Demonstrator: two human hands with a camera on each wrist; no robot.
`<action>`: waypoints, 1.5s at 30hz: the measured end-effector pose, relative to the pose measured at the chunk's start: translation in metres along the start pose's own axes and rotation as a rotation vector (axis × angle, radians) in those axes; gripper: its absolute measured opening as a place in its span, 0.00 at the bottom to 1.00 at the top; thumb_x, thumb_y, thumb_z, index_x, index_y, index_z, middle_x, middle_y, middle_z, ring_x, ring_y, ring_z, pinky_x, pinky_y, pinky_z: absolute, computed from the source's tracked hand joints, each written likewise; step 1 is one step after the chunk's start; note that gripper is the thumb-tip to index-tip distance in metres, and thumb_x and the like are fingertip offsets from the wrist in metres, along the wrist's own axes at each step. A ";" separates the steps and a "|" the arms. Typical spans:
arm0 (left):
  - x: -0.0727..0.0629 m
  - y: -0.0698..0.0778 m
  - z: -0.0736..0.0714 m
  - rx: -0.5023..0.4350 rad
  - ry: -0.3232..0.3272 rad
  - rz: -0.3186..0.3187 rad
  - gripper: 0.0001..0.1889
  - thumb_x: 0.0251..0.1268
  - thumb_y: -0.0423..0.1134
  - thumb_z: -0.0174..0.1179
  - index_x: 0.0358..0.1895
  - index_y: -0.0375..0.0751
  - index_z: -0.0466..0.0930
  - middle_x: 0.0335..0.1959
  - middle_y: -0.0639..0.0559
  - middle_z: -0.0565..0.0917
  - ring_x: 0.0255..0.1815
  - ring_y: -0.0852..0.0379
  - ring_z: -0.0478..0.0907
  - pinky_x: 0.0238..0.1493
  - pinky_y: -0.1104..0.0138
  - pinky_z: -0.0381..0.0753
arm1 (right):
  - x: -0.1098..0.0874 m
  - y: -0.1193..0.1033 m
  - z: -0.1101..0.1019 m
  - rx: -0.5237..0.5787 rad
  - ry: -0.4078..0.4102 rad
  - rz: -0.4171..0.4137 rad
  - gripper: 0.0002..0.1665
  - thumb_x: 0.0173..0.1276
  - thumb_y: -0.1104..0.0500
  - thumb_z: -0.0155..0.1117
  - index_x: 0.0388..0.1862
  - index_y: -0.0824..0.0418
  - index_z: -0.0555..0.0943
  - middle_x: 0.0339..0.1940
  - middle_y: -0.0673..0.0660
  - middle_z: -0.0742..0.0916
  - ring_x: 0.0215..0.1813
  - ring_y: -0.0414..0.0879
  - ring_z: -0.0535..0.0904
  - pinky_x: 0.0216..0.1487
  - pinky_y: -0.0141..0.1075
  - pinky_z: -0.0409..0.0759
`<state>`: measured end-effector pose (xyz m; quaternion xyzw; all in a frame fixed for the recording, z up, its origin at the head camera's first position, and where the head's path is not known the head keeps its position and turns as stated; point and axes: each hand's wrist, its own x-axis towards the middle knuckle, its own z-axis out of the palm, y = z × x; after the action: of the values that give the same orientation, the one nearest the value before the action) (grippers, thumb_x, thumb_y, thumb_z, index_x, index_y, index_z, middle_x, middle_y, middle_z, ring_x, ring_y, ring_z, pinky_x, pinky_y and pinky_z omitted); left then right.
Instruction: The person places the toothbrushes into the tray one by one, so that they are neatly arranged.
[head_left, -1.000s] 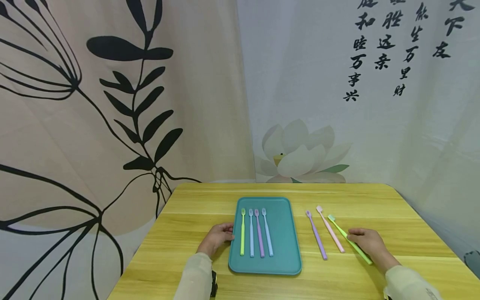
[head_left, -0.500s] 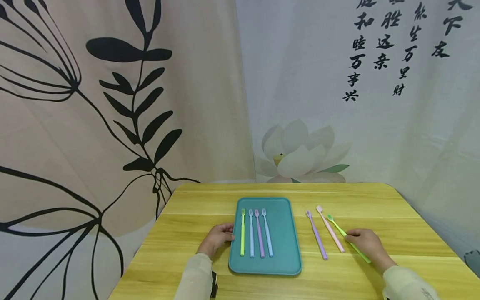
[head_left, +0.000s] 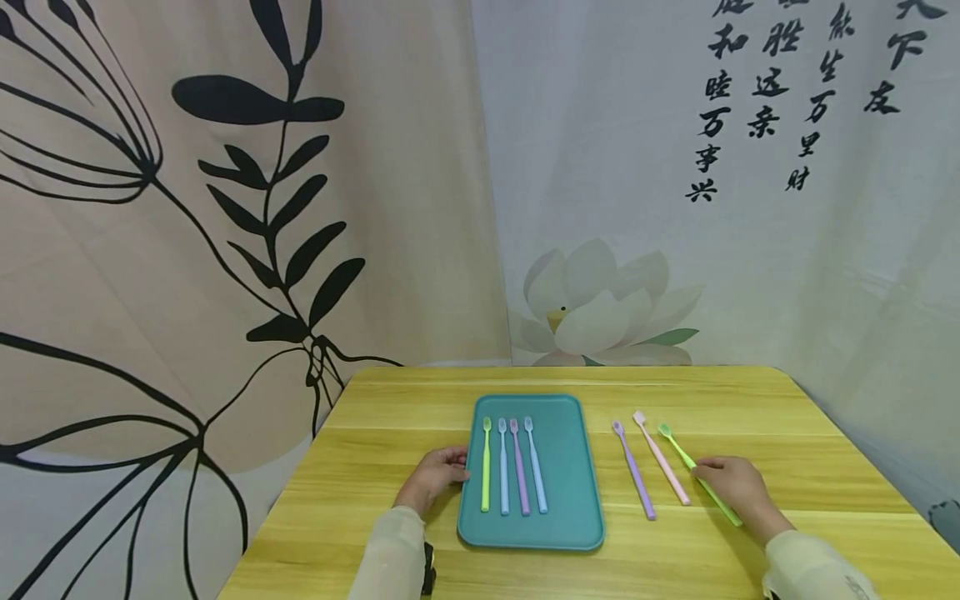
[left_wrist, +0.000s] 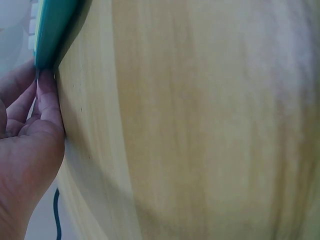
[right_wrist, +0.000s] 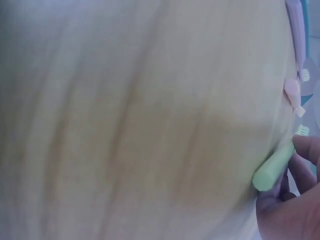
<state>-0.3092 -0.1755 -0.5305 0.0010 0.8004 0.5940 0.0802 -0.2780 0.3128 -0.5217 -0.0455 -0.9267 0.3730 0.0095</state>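
Note:
My left hand (head_left: 432, 477) holds the left rim of a teal tray (head_left: 567, 487) between thumb and fingers; in the left wrist view the tray's edge (left_wrist: 50, 37) sits at the fingertips. On the tray lie a yellow-green toothbrush (head_left: 485, 475), two light blue ones and a purple one (head_left: 519, 471), side by side with heads away from me. My right hand (head_left: 738, 485) pinches a light green toothbrush (head_left: 678, 447) at mid-handle, right of the tray. Its handle end (right_wrist: 265, 180) faces the right wrist camera. It lies slanted, at or close to the table surface.
Between tray and right hand, a purple toothbrush (head_left: 634, 473) and a pink toothbrush (head_left: 663, 461) lie slanted on the wooden table (head_left: 405, 408). A printed curtain (head_left: 420, 208) hangs behind the table's far edge.
The light green toothbrush shifted slightly left, then slightly back right, with my right hand around its handle. My left hand and the tray stay in place.

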 end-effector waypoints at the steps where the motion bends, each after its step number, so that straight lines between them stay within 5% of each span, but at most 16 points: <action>1: 0.000 0.000 0.000 0.001 0.000 0.000 0.26 0.59 0.22 0.63 0.63 0.25 0.73 0.50 0.40 0.81 0.50 0.49 0.76 0.54 0.57 0.78 | 0.000 0.000 0.000 0.006 -0.001 0.007 0.26 0.73 0.51 0.58 0.55 0.73 0.81 0.58 0.75 0.80 0.61 0.75 0.70 0.56 0.62 0.71; 11: 0.000 -0.001 0.000 -0.003 -0.003 0.000 0.26 0.59 0.22 0.63 0.63 0.25 0.74 0.49 0.41 0.81 0.50 0.50 0.76 0.55 0.58 0.78 | 0.003 0.004 -0.001 0.070 -0.010 0.056 0.31 0.74 0.48 0.57 0.60 0.74 0.77 0.62 0.76 0.75 0.63 0.75 0.68 0.57 0.63 0.70; 21: 0.000 -0.001 0.000 -0.008 0.004 -0.005 0.26 0.58 0.21 0.63 0.63 0.25 0.74 0.49 0.42 0.81 0.49 0.50 0.76 0.55 0.58 0.78 | 0.005 0.003 -0.001 0.120 0.001 0.100 0.32 0.74 0.48 0.57 0.62 0.74 0.74 0.62 0.77 0.75 0.54 0.63 0.75 0.42 0.44 0.76; 36: 0.001 0.000 -0.001 -0.012 -0.007 0.000 0.27 0.59 0.21 0.63 0.64 0.23 0.72 0.50 0.39 0.80 0.50 0.49 0.76 0.54 0.58 0.78 | 0.002 -0.025 -0.001 0.240 0.000 0.131 0.37 0.77 0.46 0.52 0.69 0.75 0.67 0.69 0.77 0.67 0.67 0.74 0.62 0.63 0.62 0.67; 45: 0.002 -0.002 -0.001 0.009 -0.007 -0.006 0.26 0.59 0.22 0.63 0.63 0.24 0.73 0.49 0.41 0.81 0.48 0.50 0.77 0.53 0.59 0.79 | 0.005 -0.052 0.011 0.298 0.023 0.153 0.35 0.76 0.47 0.53 0.68 0.73 0.69 0.67 0.75 0.71 0.62 0.67 0.70 0.51 0.49 0.78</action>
<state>-0.3111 -0.1770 -0.5326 0.0012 0.8028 0.5902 0.0846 -0.2878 0.2684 -0.4936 -0.1184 -0.8548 0.5053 -0.0020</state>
